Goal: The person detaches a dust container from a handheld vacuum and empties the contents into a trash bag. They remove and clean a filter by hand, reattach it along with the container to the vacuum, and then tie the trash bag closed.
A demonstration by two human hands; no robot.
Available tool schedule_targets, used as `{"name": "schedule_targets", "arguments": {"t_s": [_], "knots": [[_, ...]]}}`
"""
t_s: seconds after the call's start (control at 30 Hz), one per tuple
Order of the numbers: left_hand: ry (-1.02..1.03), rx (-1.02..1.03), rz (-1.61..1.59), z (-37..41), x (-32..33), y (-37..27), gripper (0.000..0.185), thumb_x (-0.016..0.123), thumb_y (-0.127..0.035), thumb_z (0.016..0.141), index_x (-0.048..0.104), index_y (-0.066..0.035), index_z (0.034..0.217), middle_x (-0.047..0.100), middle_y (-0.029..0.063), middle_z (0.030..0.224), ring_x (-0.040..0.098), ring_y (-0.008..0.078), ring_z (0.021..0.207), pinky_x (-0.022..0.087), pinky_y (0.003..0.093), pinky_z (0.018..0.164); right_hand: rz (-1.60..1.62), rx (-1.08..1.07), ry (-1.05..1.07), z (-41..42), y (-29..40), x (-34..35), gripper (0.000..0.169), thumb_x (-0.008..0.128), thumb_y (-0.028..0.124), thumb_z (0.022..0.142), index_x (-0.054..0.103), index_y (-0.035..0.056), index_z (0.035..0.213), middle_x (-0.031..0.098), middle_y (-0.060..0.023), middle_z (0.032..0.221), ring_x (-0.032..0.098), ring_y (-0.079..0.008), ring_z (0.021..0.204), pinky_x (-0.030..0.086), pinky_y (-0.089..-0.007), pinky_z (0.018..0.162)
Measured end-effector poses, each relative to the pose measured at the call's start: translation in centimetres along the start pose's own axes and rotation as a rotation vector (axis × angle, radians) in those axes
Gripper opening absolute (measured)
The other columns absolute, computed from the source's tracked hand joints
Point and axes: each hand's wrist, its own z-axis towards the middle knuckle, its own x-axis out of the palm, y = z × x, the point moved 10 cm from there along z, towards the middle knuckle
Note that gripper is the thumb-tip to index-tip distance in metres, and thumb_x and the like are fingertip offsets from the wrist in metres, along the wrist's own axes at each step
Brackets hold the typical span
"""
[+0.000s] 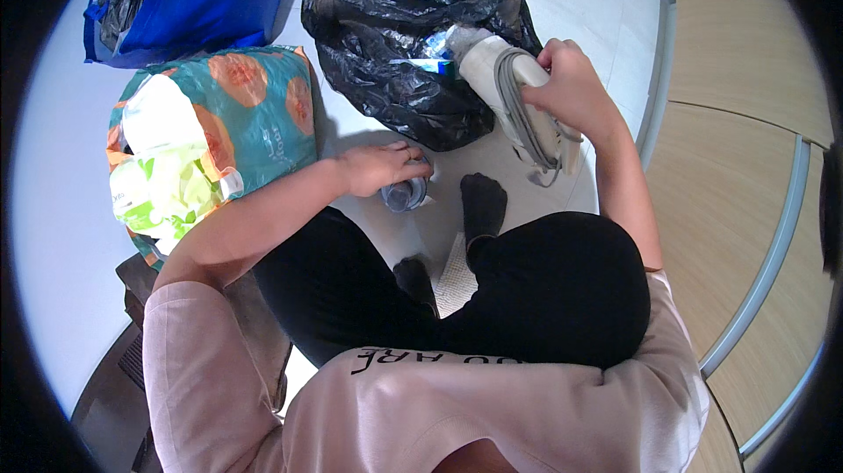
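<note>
My right hand (570, 87) grips the handle of a cream-coloured corded handheld appliance (484, 68), perhaps a hand vacuum. A grey power cord (520, 117) is wound around its body, and its far end overlaps an open black plastic bag (395, 97). Inside that bag lie a small blue and white box (431, 66) and a crumpled blue and white wrapper (438, 45). Lower down, my left hand (385, 170) is closed over a small clear-grey cylindrical container (405, 196) at floor level. My fingers hide much of it.
A teal bag with orange prints (263, 111) stands left, holding a green and white package (164, 190). Behind it is a blue shopping bag (204, 5) containing black plastic. Wooden drawer fronts (724, 176) with metal handles line the right. My socked feet (484, 203) are near the black bag.
</note>
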Motion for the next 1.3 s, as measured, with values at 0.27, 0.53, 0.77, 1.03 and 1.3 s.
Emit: {"name": "schedule_targets", "arguments": {"t_s": [0.27, 0.53, 0.77, 1.03, 1.3], "knots": [[-0.450, -0.093, -0.169, -1.5, -11.8, 1.4, 0.038, 0.051, 0.010, 0.069, 0.062, -0.002, 0.103, 0.065, 0.0170, 0.100, 0.064, 0.0316, 0.092, 0.051, 0.0415, 0.080, 0.086, -0.071, 0.033, -1.2, 1.5, 0.0, 0.029, 0.068, 0.012, 0.067, 0.058, -0.0030, 0.090, 0.062, -0.0253, 0.084, 0.061, -0.0401, 0.081, 0.048, -0.0414, 0.075], [-1.064, -0.596, -0.271, -0.3, -17.0, 13.5, 0.051, 0.048, 0.000, 0.076, 0.049, -0.002, 0.127, 0.062, 0.0286, 0.107, 0.058, 0.0434, 0.104, 0.046, 0.0446, 0.092, 0.119, -0.092, 0.050, -1.5, 2.4, 0.6, 0.024, 0.064, 0.003, 0.074, 0.049, 0.0002, 0.091, 0.061, -0.0141, 0.068, 0.061, -0.0163, 0.055, 0.047, -0.0320, 0.056], [-1.069, -0.334, -1.002, 1.0, -15.7, 17.8, 0.027, 0.057, -0.002, 0.082, 0.065, -0.003, 0.108, 0.068, 0.0074, 0.087, 0.062, 0.0111, 0.076, 0.050, 0.0254, 0.071, 0.154, -0.066, 0.078, -2.0, 2.8, 1.0, 0.028, 0.064, 0.010, 0.075, 0.050, 0.0024, 0.098, 0.064, -0.0213, 0.078, 0.063, -0.0335, 0.074, 0.048, -0.0385, 0.067], [-1.028, -0.399, -0.575, 0.5, -19.1, 10.7, 0.009, 0.072, -0.011, 0.073, 0.073, -0.005, 0.080, 0.066, 0.0033, 0.067, 0.058, 0.0082, 0.062, 0.049, 0.0236, 0.063, 0.163, -0.087, -0.020, -2.2, 2.8, 0.4, 0.030, 0.065, 0.012, 0.074, 0.050, 0.0028, 0.099, 0.064, -0.0226, 0.078, 0.064, -0.0359, 0.077, 0.048, -0.0386, 0.069], [-1.000, -0.425, -0.433, 1.3, -19.4, 8.3, 0.010, 0.071, -0.007, 0.070, 0.074, -0.005, 0.080, 0.067, 0.0118, 0.070, 0.064, 0.0188, 0.063, 0.052, 0.0293, 0.066, 0.196, -0.065, 0.000, -2.1, 2.7, 1.0, 0.030, 0.065, 0.014, 0.073, 0.051, 0.0011, 0.097, 0.063, -0.0262, 0.078, 0.065, -0.0418, 0.079, 0.049, -0.0418, 0.071]]}}
